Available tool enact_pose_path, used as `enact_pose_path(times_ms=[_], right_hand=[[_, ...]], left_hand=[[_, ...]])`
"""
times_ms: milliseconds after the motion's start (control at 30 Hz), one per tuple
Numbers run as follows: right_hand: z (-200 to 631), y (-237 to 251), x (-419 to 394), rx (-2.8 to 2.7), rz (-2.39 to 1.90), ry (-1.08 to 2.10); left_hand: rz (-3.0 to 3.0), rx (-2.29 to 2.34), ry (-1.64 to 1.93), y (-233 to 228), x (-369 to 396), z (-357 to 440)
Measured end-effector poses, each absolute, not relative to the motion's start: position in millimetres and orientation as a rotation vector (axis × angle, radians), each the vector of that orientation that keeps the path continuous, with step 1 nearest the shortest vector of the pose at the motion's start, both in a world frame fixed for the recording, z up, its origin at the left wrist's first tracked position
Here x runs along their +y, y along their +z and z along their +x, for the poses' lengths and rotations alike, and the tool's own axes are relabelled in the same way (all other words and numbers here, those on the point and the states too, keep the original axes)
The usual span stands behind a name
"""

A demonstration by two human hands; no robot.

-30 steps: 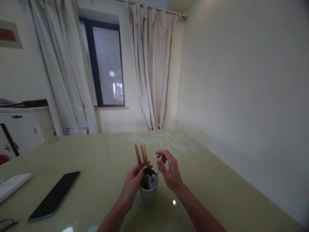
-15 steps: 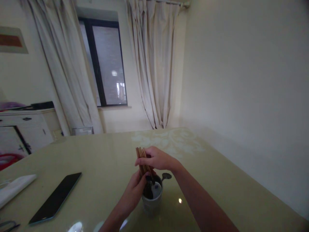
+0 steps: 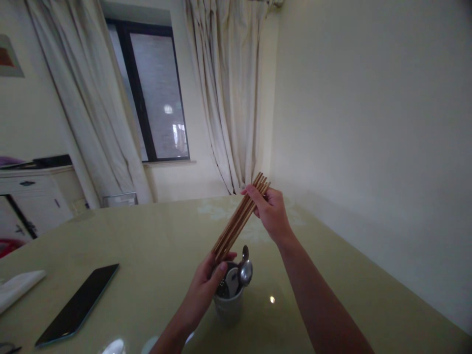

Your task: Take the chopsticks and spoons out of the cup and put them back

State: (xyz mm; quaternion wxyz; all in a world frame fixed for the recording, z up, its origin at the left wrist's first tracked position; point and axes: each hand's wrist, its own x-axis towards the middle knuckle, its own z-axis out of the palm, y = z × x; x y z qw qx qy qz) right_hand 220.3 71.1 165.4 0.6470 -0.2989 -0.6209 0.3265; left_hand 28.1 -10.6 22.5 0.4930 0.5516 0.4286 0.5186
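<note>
A small white cup (image 3: 228, 307) stands on a pale green glossy desk (image 3: 155, 250), close to the viewer. Inside it are metal spoons (image 3: 245, 270) whose bowls stick up above the rim, along with a pale utensil and some darker items too dim to identify.

A bundle of wooden chopsticks (image 3: 239, 219) is held above the cup, tilted so it runs from low near the cup's rim up and to the right. The left hand (image 3: 208, 282) is curled closed around the bundle's lower end, just beside the cup's rim, thumb on top. The right hand (image 3: 271, 211) is raised higher and farther away, with its fingers pinching the upper end of the bundle and the forearm stretching in from the lower right.

A dark phone (image 3: 79, 305) lies flat on the desk to the left, well apart from the cup, with a folded white cloth (image 3: 18, 290) beyond it at the edge. Cream curtains (image 3: 228, 98) frame a dark window (image 3: 155, 93) behind.
</note>
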Motion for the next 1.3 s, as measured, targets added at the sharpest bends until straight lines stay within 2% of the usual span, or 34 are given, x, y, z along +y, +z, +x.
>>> enact_pose_path(times_ms=[267, 333, 433, 567, 767, 867, 1033, 1167, 1300], right_hand=[[209, 125, 112, -1.338, -0.759, 0.706], [198, 107, 121, -1.392, -0.816, 0.781], [178, 83, 128, -1.492, -0.849, 0.957], [153, 65, 121, -1.608, -0.834, 1.2], [154, 65, 117, -1.729, -0.865, 1.448], [173, 70, 125, -1.729, -0.93, 1.393], [211, 103, 119, -1.825, -0.987, 1.23], [232, 141, 88, -2.257, -1.055, 0.988], [239, 160, 60, -2.447, -1.196, 0.719]], left_hand=[[1.021, 1.147, 1.579, -2, 17, 25], [1.118, 1.328, 1.607, -7, 23, 16], [1.577, 1.691, 1.638, -11, 28, -1], [2.183, 1.983, 1.32, -12, 26, -12], [2.093, 2.128, 0.671, 3, 19, -8], [2.114, 2.163, 0.428, 13, 17, -12], [2.246, 2.208, 0.233, 11, 16, -29], [2.22, 2.142, 0.178, 3, 19, -36], [2.196, 2.135, 0.199, 1, 25, -36]])
